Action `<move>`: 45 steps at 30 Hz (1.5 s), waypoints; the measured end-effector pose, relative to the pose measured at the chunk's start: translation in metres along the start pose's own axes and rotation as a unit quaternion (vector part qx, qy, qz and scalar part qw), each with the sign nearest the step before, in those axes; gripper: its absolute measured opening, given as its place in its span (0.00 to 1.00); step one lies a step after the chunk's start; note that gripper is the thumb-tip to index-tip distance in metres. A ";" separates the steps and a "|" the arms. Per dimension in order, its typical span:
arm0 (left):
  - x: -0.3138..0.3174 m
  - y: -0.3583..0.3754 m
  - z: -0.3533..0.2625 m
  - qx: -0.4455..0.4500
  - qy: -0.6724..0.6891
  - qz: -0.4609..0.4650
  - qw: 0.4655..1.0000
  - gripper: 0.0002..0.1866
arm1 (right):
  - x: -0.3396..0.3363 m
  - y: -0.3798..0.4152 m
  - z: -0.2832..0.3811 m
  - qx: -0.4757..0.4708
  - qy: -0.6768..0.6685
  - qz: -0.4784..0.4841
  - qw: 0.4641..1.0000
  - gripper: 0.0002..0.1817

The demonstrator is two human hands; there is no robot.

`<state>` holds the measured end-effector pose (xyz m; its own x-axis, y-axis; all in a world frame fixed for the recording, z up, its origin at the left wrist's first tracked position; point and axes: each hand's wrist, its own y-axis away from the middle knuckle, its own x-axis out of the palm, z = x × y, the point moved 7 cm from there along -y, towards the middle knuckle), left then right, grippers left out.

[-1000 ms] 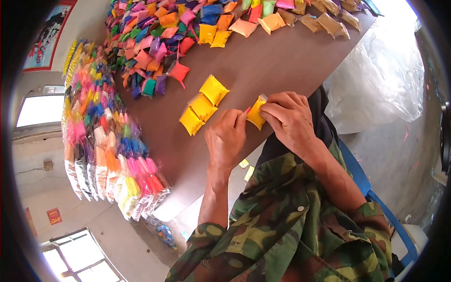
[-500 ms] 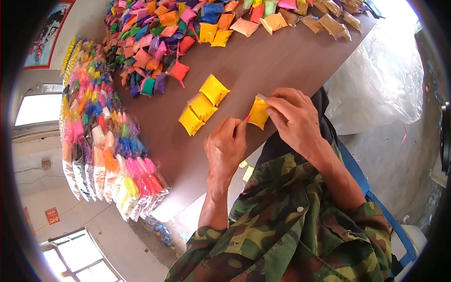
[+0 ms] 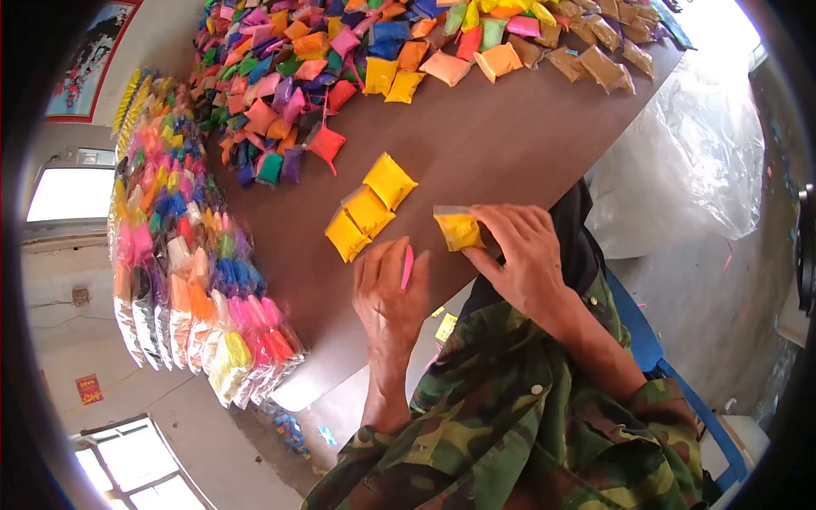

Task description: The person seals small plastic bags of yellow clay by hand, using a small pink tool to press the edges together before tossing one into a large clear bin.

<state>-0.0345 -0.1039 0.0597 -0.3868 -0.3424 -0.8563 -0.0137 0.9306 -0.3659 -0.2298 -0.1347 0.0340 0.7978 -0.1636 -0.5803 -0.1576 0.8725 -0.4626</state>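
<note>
My right hand (image 3: 520, 251) grips a small yellow packet (image 3: 459, 228) by its right edge, thumb below and fingers above, over the table's near edge. Its clear flap points up and left. My left hand (image 3: 391, 289) is just above the tabletop, with a thin pink strip (image 3: 407, 267) held at the thumb and forefinger; its lower end is hidden by the hand. Beyond the left hand, three yellow packets (image 3: 367, 211) lie in a slanting, touching row on the brown table (image 3: 501, 127).
A heap of multicoloured packets (image 3: 289, 93) covers the far left of the table, with brown packets (image 3: 603, 68) at the far right. Bagged bundles of packets (image 3: 183, 263) line the left edge. A large clear plastic bag (image 3: 680, 161) stands right of the table.
My hands have moved apart: the left has drawn back down and left with the pink strip, away from the yellow packet. The right still holds that packet, now turned, flap up-left.
</note>
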 end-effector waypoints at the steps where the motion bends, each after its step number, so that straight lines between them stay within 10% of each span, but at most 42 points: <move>1: 0.004 -0.003 -0.005 -0.034 0.069 0.016 0.997 0.14 | 0.001 0.003 -0.001 0.012 -0.035 0.005 0.999 0.33; 7: 0.039 -0.012 -0.016 -0.217 0.390 0.151 0.882 0.11 | 0.001 0.023 -0.014 0.152 -0.346 0.010 0.926 0.35; 14: 0.031 -0.017 -0.071 -0.062 0.299 0.123 0.944 0.08 | 0.007 0.037 -0.033 0.249 -0.650 0.030 0.717 0.15; 24: 0.060 -0.001 -0.078 -0.193 0.489 0.179 0.832 0.12 | -0.013 0.037 -0.047 0.202 -0.634 -0.024 0.746 0.12; 33: 0.045 -0.007 -0.098 -0.050 0.337 0.115 0.933 0.14 | -0.014 0.047 -0.043 0.227 -0.670 0.014 0.707 0.16; 45: 0.048 -0.005 -0.108 -0.115 0.393 0.143 0.901 0.13 | -0.023 0.048 -0.045 0.211 -0.678 0.015 0.704 0.15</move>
<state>-0.1522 -0.1112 0.0597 -0.9369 0.0292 -0.3485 0.0346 0.9994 -0.0094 -0.2820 -0.1097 -0.0048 0.6655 0.1985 0.7195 -0.2276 0.9720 -0.0577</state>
